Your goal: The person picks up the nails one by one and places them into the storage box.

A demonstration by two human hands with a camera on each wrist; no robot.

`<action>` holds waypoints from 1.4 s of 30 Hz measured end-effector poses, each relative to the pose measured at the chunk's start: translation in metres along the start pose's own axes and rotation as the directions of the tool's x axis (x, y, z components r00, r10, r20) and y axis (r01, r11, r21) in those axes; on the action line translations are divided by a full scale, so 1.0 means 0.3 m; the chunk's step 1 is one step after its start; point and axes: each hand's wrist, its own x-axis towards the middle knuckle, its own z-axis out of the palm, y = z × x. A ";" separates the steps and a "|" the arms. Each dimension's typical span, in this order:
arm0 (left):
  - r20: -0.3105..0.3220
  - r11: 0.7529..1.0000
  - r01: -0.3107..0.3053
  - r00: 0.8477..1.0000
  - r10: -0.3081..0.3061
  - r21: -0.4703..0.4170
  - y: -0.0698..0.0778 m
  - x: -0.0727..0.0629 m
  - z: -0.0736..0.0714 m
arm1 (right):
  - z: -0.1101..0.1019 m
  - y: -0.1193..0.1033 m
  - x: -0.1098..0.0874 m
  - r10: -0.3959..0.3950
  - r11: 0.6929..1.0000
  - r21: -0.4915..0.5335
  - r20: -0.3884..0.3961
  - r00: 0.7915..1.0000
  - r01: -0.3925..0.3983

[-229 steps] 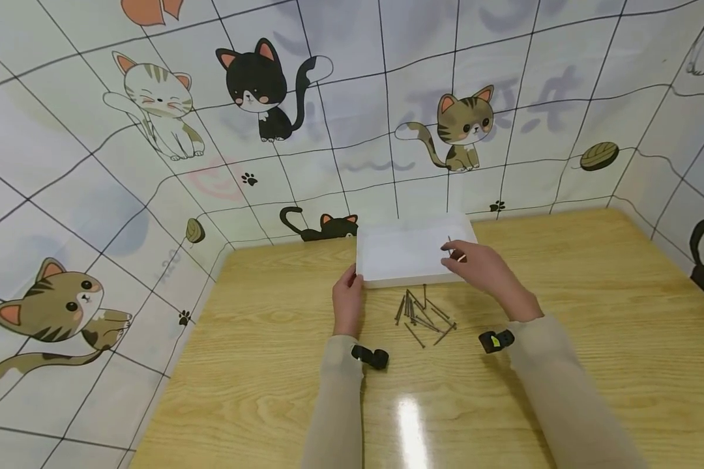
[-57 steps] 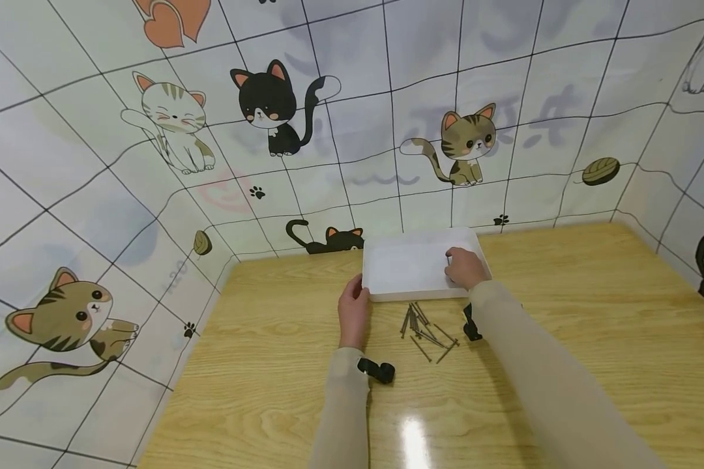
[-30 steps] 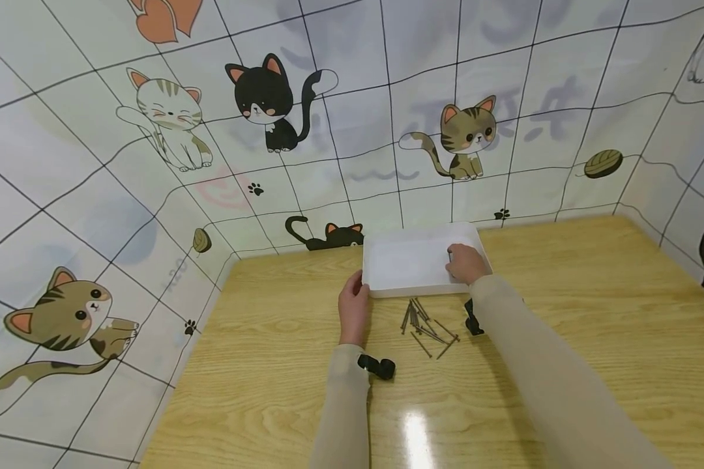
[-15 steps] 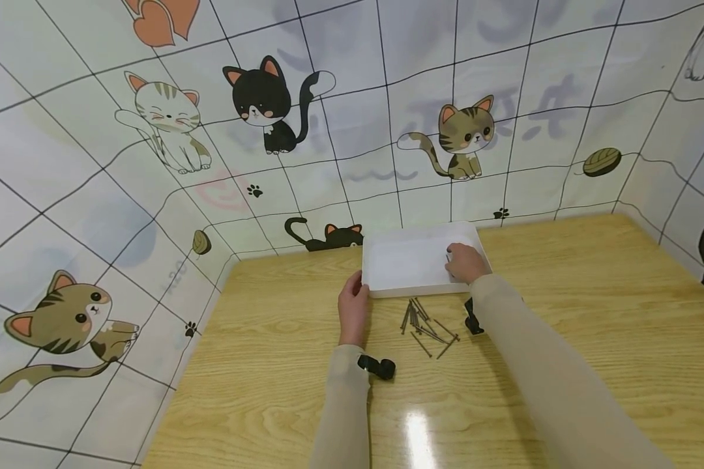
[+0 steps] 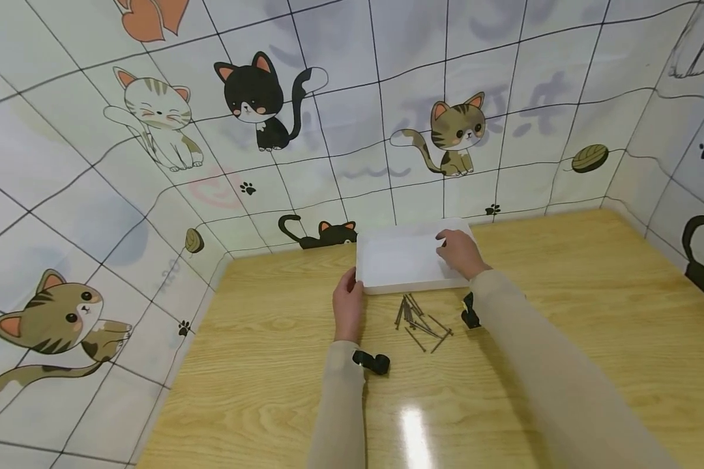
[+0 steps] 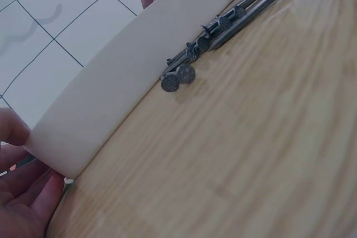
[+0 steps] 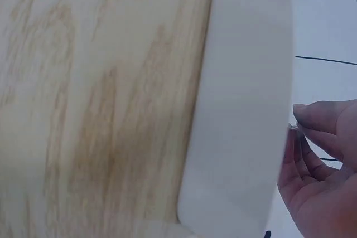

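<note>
A shallow white tray [image 5: 410, 288] stands on the wooden table against the wall. My left hand [image 5: 348, 306] holds its front left corner; in the left wrist view the thumb [image 6: 12, 128] is at the rim and the other fingers are low by the corner. My right hand [image 5: 461, 253] hovers over the tray's right part, thumb and fingers bent and a little apart, with no nail showing between them. In the right wrist view that hand [image 7: 321, 163] is partly hidden by the tray wall. Several steel nails [image 5: 425, 326] lie loosely heaped in front of the tray.
The table [image 5: 258, 365] runs to walls printed with cats and grid lines [image 5: 334, 163]. Dark wrist cameras [image 5: 372, 361] are strapped over both sleeves. In the left wrist view, nail heads [image 6: 170, 82] lie close along the tray's front wall.
Since 7.6 s ago a nail has left the pile. My right hand held a nail low in the tray, kept still there, and now has lifted slightly with its fingers parted. Left hand is unchanged.
</note>
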 end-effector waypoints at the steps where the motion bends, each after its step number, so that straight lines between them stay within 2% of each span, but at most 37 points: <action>1: -0.001 1.000 0.001 1.000 -0.001 0.002 0.000 0.000 -0.001 | -0.005 -0.002 0.001 0.002 1.000 -0.003 0.000 1.000 -0.002; 9: 0.012 1.000 -0.005 1.000 0.005 -0.005 -0.004 -0.003 -0.003 | -0.043 -0.004 -0.016 -0.004 0.999 -0.037 -0.043 0.999 0.002; 18: 0.009 1.000 -0.030 1.000 0.030 -0.005 0.007 0.009 -0.010 | -0.093 -0.044 -0.092 -0.094 0.995 0.026 -0.114 0.989 0.097; 25: 0.013 1.000 -0.014 1.000 0.014 -0.012 0.010 0.008 -0.009 | -0.112 -0.057 -0.155 -0.099 0.990 0.087 -0.134 0.986 0.112; 28: 0.017 1.000 -0.012 1.000 0.012 -0.025 0.008 0.003 -0.007 | -0.114 -0.057 -0.184 -0.109 0.988 0.099 -0.105 0.988 0.120; 33: 0.014 0.999 -0.021 1.000 0.021 -0.043 0.009 0.003 -0.011 | -0.103 -0.055 -0.226 -0.109 0.987 0.114 -0.011 0.994 0.109; 42: 0.040 0.999 -0.001 0.999 0.003 -0.049 0.009 0.001 -0.014 | -0.076 -0.056 -0.291 -0.111 0.984 0.144 0.064 0.992 0.100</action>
